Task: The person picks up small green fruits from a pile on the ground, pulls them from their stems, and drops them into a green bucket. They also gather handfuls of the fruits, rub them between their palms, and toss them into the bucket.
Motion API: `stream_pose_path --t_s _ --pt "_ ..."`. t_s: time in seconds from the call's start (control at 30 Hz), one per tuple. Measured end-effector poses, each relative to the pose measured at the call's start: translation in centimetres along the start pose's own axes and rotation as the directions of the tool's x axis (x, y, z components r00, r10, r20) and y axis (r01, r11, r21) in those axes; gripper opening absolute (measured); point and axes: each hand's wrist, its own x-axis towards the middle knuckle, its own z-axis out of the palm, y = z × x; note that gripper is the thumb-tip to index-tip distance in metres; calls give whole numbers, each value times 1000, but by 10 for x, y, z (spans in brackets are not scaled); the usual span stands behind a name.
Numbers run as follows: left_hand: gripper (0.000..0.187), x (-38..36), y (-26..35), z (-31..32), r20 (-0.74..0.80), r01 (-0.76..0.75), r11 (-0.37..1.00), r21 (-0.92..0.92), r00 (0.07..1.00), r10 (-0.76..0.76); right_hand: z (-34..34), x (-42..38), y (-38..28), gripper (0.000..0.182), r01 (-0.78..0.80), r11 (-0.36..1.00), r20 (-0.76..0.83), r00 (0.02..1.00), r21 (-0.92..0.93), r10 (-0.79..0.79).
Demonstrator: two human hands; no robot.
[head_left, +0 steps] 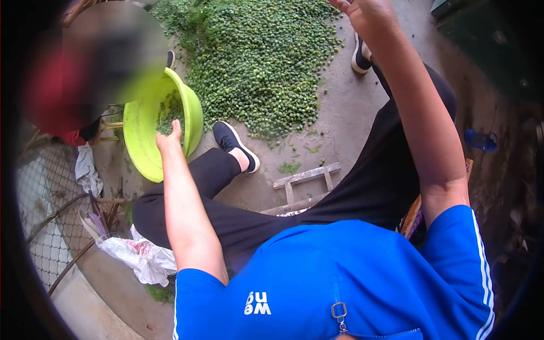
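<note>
Head view, looking down. A broad heap (255, 62) of small, round, green fruits covers the bare concrete floor (345, 113), its edge ragged, with strays scattered outward. A lime-green plastic basin (141, 141), smooth and thin-walled, stands tilted on its rim beside the heap, part-filled with the same fruits. A weathered wooden frame (306, 178) lies flat between the person's legs; crumpled white plastic (141, 258) lies near wire mesh (39, 187) at the left.

The left hand (169, 135) rests at the basin's near rim, fingers held together and extended, apparently empty. The right hand (365, 14) is raised at the heap's far edge; it is cut by the frame, so whether its fingers are apart or closed cannot be told.

Hazards, as judged: pressure on the rim may tip the leaning basin and spill its load; loose round fruits underfoot may roll beneath a shoe (235, 144); a sweep through the heap may scatter more.
</note>
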Motion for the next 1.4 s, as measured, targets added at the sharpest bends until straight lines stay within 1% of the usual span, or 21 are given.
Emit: stream_pose_path --t_s 0.03,0.07,0.1,0.13,0.23,0.33,0.4,0.5,0.53,0.7,0.73,0.8,0.83,0.87,0.93,0.97,1.0,1.07,1.17,1.27,1.4 --pt "55 44 -12 -11 22 -57 993 106 998 55 1 0 -4 23 33 998 -4 999 52 -33" --pt "57 75 -24 -18 3 -18 999 51 1000 18 -4 3 -7 23 31 998 -7 1000 47 -31" --pt "60 106 -36 -25 -16 20 1000 -6 1000 -20 -12 6 -12 19 -10 985 -12 1000 174 13" --pt "45 96 -51 -21 -39 39 999 -23 998 -40 -10 6 -17 17 -51 952 -10 998 301 56" --pt "16 70 -89 -18 155 -248 927 280 965 211 -2 -9 -36 18 -49 963 -82 994 264 73" --pt "13 17 -114 14 438 -433 827 359 860 260 2 -25 -50 13 -94 973 -81 990 209 113" --pt "15 10 -132 31 552 -394 838 377 822 139 12 -32 -54 12 -132 977 -38 989 167 140" --pt "15 27 -160 44 610 -378 761 527 792 -30 22 -40 -57 12 -193 969 -97 973 156 209" --pt "16 32 -168 44 615 -366 724 585 782 -101 21 -41 -56 13 -158 979 -21 986 128 162" --pt "19 59 -204 48 642 -517 475 713 753 -145 19 -43 -60 29 -167 964 179 975 208 131" --pt "19 67 -209 51 638 -512 472 717 755 -151 12 -42 -61 26 -179 980 211 965 88 158" --pt "23 84 -217 62 881 -877 81 473 470 -53 8 -41 -62 24 -188 982 239 952 -33 191" --pt "30 82 -216 74 868 -870 -119 478 489 -84 8 -43 -62 25 -197 979 221 954 -54 204" --pt "35 79 -215 83 930 -914 -222 340 361 -61 8 -42 -61 25 -201 977 210 955 -66 211" --pt "43 95 -218 96 972 -909 -371 189 227 -63 7 -41 -60 23 -223 972 212 949 -67 233" --pt "50 102 -221 100 951 -878 -402 258 304 -53 7 -42 -59 22 -232 971 215 947 -63 240" --pt "57 110 -223 104 945 -847 -470 249 319 -74 7 -42 -58 20 -241 969 218 944 -59 248" --pt "60 123 -231 108 952 -851 -479 216 292 -89 11 -42 -54 16 -251 965 214 941 -80 262" --pt "59 97 -241 107 948 -725 -680 106 279 -150 14 -43 -49 12 -259 957 235 930 -129 284" --pt "57 89 -249 93 921 -765 -622 170 348 -177 27 -47 -46 12 -275 950 108 951 -146 291" --pt "44 89 -258 69 953 -806 -557 200 292 -81 30 -50 -42 13 -295 942 59 950 -159 307"
